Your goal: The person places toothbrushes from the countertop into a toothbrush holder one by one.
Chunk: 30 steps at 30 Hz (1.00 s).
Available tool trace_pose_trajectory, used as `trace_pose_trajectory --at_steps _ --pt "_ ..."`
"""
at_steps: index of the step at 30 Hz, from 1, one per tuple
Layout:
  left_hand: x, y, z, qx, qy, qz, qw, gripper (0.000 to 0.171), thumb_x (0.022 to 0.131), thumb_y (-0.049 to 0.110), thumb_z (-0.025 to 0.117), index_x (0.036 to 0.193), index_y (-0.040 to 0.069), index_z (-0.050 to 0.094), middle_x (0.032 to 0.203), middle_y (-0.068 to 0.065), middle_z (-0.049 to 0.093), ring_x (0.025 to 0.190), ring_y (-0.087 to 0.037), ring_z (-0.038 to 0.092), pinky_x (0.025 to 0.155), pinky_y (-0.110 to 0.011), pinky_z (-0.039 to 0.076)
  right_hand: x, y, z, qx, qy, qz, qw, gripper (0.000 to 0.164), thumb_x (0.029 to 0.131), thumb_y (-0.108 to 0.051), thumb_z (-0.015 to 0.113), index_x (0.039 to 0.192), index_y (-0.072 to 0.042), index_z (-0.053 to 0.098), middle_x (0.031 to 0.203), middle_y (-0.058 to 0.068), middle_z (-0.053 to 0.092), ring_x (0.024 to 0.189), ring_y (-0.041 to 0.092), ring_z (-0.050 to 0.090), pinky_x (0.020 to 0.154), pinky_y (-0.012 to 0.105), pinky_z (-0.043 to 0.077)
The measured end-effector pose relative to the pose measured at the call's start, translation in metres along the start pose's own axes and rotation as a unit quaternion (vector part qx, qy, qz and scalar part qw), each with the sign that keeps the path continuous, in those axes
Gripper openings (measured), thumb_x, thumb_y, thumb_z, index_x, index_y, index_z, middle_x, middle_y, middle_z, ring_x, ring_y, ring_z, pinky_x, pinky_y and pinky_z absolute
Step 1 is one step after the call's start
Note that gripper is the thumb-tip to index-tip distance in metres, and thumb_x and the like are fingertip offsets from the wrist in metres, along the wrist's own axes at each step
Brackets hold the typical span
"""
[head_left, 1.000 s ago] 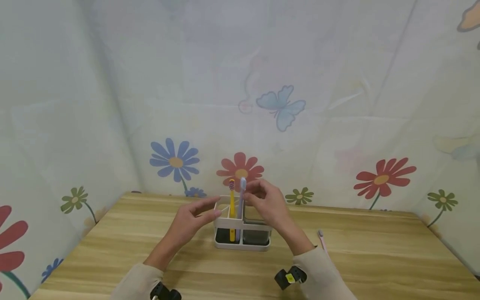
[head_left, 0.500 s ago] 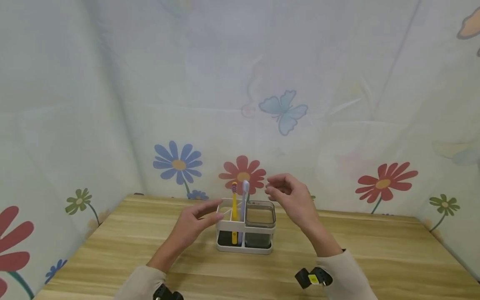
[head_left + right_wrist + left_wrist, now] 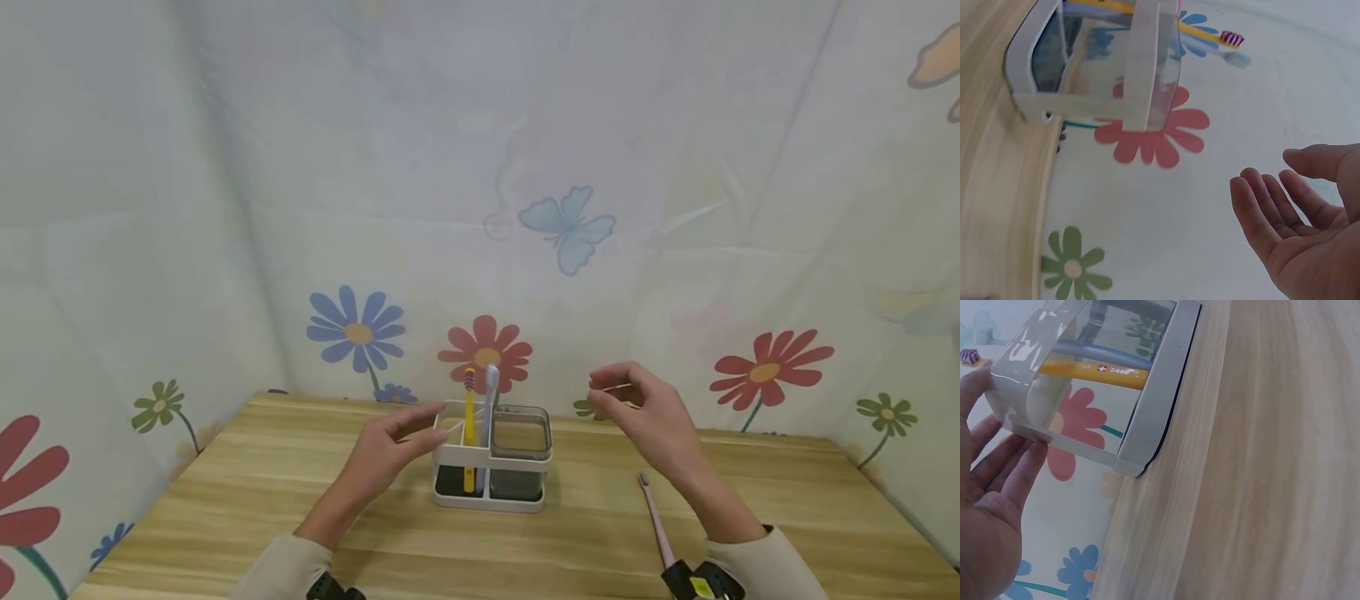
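A white toothbrush holder [image 3: 463, 456] stands on the table, with a yellow toothbrush [image 3: 469, 421] and a pale lavender toothbrush [image 3: 489, 404] upright in its left half. The right half carries a clear grey cup [image 3: 521, 450]. My left hand [image 3: 386, 446] grips the holder's upper left end, thumb at the front corner and fingers farther back; in the left wrist view its fingertips touch the upper band [image 3: 1019, 375]. To the right of the holder, my right hand [image 3: 652, 417] hovers with loosely bent fingers and holds nothing. A pink toothbrush [image 3: 657, 521] lies below it, its lower end hidden by the wrist camera.
The wood-grain table [image 3: 592, 533] runs back to a pale curtain [image 3: 420, 167] printed with flowers and a butterfly. A black camera [image 3: 705, 579] is strapped to the right sleeve.
My right hand has let go of the lavender toothbrush and moved right, away from the holder. The lavender toothbrush stays standing in it. My left hand keeps its place at the holder.
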<state>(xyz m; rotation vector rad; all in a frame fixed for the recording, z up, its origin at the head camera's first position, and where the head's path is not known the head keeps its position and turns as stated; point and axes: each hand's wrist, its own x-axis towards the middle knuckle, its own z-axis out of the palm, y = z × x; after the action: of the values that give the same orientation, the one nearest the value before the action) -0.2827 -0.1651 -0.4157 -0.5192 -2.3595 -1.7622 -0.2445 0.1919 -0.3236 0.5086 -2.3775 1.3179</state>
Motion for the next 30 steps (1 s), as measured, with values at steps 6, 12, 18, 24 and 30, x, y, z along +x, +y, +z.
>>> trace_pose_trajectory --at_steps 6,12,18,24,30 --pt "-0.001 -0.002 -0.001 -0.005 0.004 -0.002 1.0 0.046 0.096 0.03 0.082 0.139 0.016 0.072 0.141 -0.004 0.068 0.131 -0.027 0.063 0.107 -0.043 0.054 -0.014 0.018 -0.019 0.005 -0.007 0.026 1.0 0.027 0.104 -0.015 0.072 0.127 -0.002 0.068 0.12 0.013 0.071 0.094 0.013 0.073 0.08 0.028 0.062" --pt "-0.001 -0.003 -0.001 -0.004 -0.001 -0.003 1.0 0.047 0.096 0.032 0.082 0.14 0.018 0.072 0.142 -0.002 0.068 0.131 -0.025 0.063 0.107 -0.041 0.054 -0.026 0.037 -0.032 0.007 -0.016 0.061 0.998 0.028 0.104 -0.013 0.071 0.127 0.002 0.066 0.119 0.017 0.071 0.091 0.011 0.073 0.08 0.026 0.062" --pt "-0.001 -0.004 -0.001 -0.006 0.001 0.003 1.0 0.046 0.096 0.029 0.082 0.139 0.016 0.072 0.142 -0.003 0.068 0.131 -0.025 0.063 0.107 -0.039 0.054 -0.037 0.055 -0.039 0.001 -0.04 0.086 0.995 0.027 0.104 -0.013 0.071 0.125 0.004 0.066 0.117 0.015 0.072 0.09 0.014 0.073 0.08 0.026 0.062" --pt "0.0 -0.003 0.0 -0.005 -0.002 0.002 1.0 0.047 0.096 0.031 0.082 0.14 0.018 0.072 0.142 -0.003 0.067 0.131 -0.025 0.063 0.106 -0.039 0.054 -0.043 0.068 -0.045 -0.004 -0.065 0.104 0.992 0.027 0.103 -0.011 0.072 0.123 0.006 0.066 0.114 0.015 0.071 0.091 0.017 0.073 0.08 0.027 0.062" --pt "0.0 -0.001 0.0 -0.003 0.0 0.002 1.0 0.046 0.096 0.031 0.082 0.139 0.018 0.072 0.142 -0.002 0.068 0.131 -0.025 0.063 0.106 -0.039 0.055 -0.046 0.081 -0.05 -0.021 -0.092 0.119 0.988 0.027 0.103 -0.009 0.071 0.123 0.009 0.065 0.112 0.014 0.072 0.093 0.023 0.072 0.076 0.03 0.063"
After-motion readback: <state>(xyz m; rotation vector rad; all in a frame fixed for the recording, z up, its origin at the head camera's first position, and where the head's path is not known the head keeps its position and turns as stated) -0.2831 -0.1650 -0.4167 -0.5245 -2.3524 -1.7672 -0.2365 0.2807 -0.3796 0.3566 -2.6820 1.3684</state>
